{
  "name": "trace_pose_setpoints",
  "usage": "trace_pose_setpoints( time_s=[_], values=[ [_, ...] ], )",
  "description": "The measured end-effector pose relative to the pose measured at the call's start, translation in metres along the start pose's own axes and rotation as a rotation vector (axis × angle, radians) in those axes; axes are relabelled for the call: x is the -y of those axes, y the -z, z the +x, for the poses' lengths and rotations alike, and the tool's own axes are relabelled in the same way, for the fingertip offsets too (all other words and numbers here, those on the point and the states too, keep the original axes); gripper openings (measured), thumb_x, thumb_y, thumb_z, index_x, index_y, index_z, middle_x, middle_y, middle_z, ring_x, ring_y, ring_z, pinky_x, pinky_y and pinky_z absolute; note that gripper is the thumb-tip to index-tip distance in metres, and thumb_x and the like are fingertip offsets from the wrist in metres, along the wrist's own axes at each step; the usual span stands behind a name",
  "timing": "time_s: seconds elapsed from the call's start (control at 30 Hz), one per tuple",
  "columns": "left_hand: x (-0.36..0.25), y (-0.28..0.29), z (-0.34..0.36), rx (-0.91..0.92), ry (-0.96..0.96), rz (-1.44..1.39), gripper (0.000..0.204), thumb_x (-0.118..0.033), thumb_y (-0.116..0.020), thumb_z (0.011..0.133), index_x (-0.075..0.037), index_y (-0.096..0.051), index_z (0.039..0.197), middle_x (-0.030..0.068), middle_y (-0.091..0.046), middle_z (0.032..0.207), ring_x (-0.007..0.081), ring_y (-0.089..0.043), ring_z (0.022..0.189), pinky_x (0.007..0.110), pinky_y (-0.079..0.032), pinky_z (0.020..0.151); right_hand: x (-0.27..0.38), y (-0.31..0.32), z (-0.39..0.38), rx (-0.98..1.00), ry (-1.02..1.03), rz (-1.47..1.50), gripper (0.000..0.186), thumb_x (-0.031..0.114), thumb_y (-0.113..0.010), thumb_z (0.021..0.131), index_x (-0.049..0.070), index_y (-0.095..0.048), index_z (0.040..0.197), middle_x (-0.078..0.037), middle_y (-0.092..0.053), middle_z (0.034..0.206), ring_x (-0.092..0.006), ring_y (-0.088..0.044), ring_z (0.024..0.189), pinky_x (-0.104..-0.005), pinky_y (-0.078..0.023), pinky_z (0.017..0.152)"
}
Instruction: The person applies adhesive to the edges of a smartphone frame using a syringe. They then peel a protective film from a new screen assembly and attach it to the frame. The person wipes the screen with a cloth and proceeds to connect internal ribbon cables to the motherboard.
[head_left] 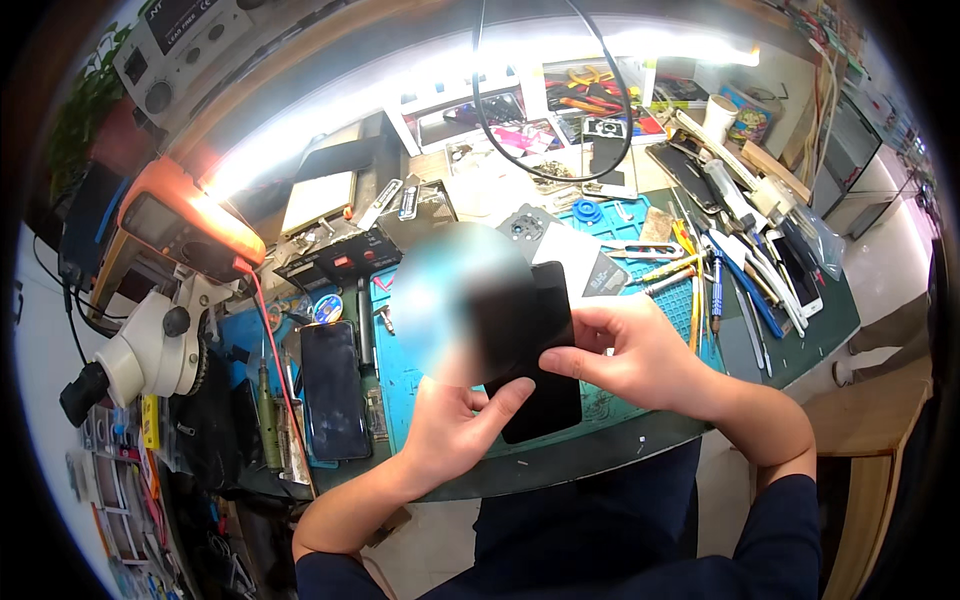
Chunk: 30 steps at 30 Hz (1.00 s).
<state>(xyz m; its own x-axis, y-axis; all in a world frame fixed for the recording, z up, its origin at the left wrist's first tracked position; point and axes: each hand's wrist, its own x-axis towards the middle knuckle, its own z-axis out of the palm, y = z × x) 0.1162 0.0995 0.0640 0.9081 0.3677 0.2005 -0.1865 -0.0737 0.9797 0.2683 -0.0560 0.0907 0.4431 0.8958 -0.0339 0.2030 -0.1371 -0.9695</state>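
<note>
left hand (460, 428), right hand (637, 357) — both on a black slab (547, 408)

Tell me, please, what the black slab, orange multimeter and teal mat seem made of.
Black slab: smooth, probably glass or plastic, judging by its even dark face. Orange multimeter: likely smooth plastic or rubber casing, given its rounded edges and solid colour. Teal mat: matte, perhaps silicone, going by its moulded-looking grid.

Blurring hides part of the black slab (550, 402) and of the blue-green mat (401, 402).
</note>
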Motion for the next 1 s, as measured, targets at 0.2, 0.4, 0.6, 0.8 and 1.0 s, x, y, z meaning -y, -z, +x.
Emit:
trace_pose_setpoints(
  time_s=[0.2, 0.4, 0.6, 0.8, 1.0],
  values=[
    [-0.006, 0.012, 0.001, 0.142, -0.089, 0.320, 0.043, -0.005, -0.074, 0.087, 0.004, -0.056, 0.125, 0.0102, -0.065, 0.117, 0.0134, -0.066, 0.098, 0.026, -0.056, 0.074, -0.008, -0.006, -0.008, 0.027, 0.124, 0.063, 0.021, 0.012, -0.072, 0.091, 0.002, -0.070, 0.108, -0.003, -0.069, 0.076, -0.0042, -0.058, 0.069, -0.0250, -0.049, 0.062],
    [-0.015, 0.005, -0.002, -0.040, -0.084, 0.077, 0.045, -0.001, -0.074, 0.086, 0.004, -0.056, 0.127, 0.0106, -0.066, 0.115, 0.0162, -0.068, 0.098, 0.030, -0.059, 0.083, -0.005, -0.006, -0.007, 0.141, 0.068, 0.105, 0.018, 0.011, -0.069, 0.093, 0.000, -0.069, 0.107, -0.002, -0.067, 0.076, -0.0043, -0.058, 0.071, -0.0245, -0.051, 0.065],
    [-0.012, 0.006, -0.002, -0.041, -0.098, 0.112, 0.035, 0.000, -0.072, 0.087, 0.005, -0.058, 0.119, 0.0080, -0.066, 0.107, 0.0132, -0.068, 0.095, 0.027, -0.060, 0.078, -0.004, -0.011, -0.010, 0.163, 0.022, 0.161, 0.020, 0.013, -0.068, 0.094, 0.000, -0.069, 0.110, -0.004, -0.070, 0.083, -0.0053, -0.061, 0.076, -0.0249, -0.052, 0.068],
    [-0.013, 0.004, -0.004, -0.059, -0.080, 0.090, 0.030, -0.001, -0.072, 0.088, 0.005, -0.060, 0.115, 0.0070, -0.066, 0.103, 0.0119, -0.068, 0.093, 0.025, -0.060, 0.077, -0.003, -0.011, -0.010, 0.157, 0.023, 0.163, 0.022, 0.014, -0.069, 0.094, 0.000, -0.070, 0.111, -0.005, -0.071, 0.083, -0.0059, -0.062, 0.074, -0.0255, -0.052, 0.068],
    [-0.009, 0.004, -0.004, -0.061, -0.088, 0.061, 0.028, 0.000, -0.071, 0.089, 0.006, -0.060, 0.114, 0.0069, -0.066, 0.102, 0.0117, -0.067, 0.091, 0.025, -0.060, 0.076, -0.007, -0.010, -0.009, 0.151, 0.050, 0.100, 0.022, 0.015, -0.069, 0.094, 0.001, -0.070, 0.110, -0.006, -0.071, 0.082, -0.0058, -0.061, 0.074, -0.0257, -0.052, 0.068]
  ],
)
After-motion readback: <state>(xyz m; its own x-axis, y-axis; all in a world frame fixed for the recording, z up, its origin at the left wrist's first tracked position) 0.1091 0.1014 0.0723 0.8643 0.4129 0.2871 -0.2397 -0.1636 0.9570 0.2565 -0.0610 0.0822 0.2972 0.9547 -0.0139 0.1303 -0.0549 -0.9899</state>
